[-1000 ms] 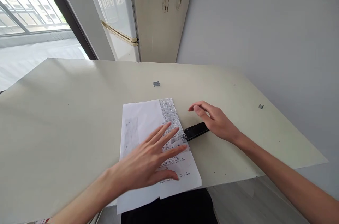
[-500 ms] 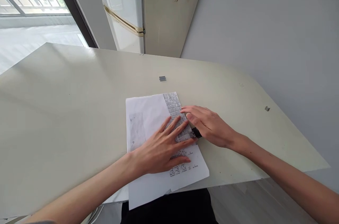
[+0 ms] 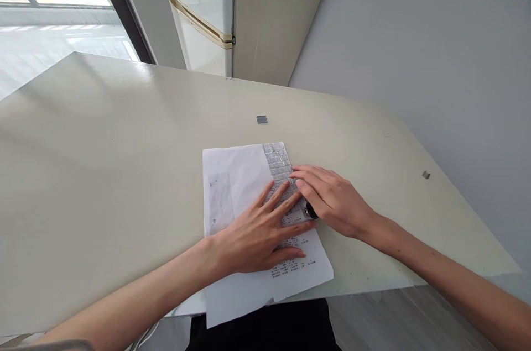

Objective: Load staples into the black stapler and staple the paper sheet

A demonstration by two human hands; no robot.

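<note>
Sheets of white paper (image 3: 238,166) lie on the table with their lower end past its front edge; a printed strip along the right side is folded over. My left hand (image 3: 265,229) rests flat on them, fingers spread. At their right edge my right hand (image 3: 338,202) is curved over a small black stapler (image 3: 311,210). Only the stapler's end shows, against the paper edge; the palm hides the rest.
A short strip of grey staples (image 3: 261,119) lies beyond the paper on the white table (image 3: 103,202). Another small grey piece (image 3: 426,174) is near the right edge. A fridge (image 3: 265,19) and a grey wall (image 3: 406,25) stand behind.
The view has shifted slightly, moving the scene a little to the right. My left hand stays flat on the paper, and my right hand sits slightly further over the stapler.
</note>
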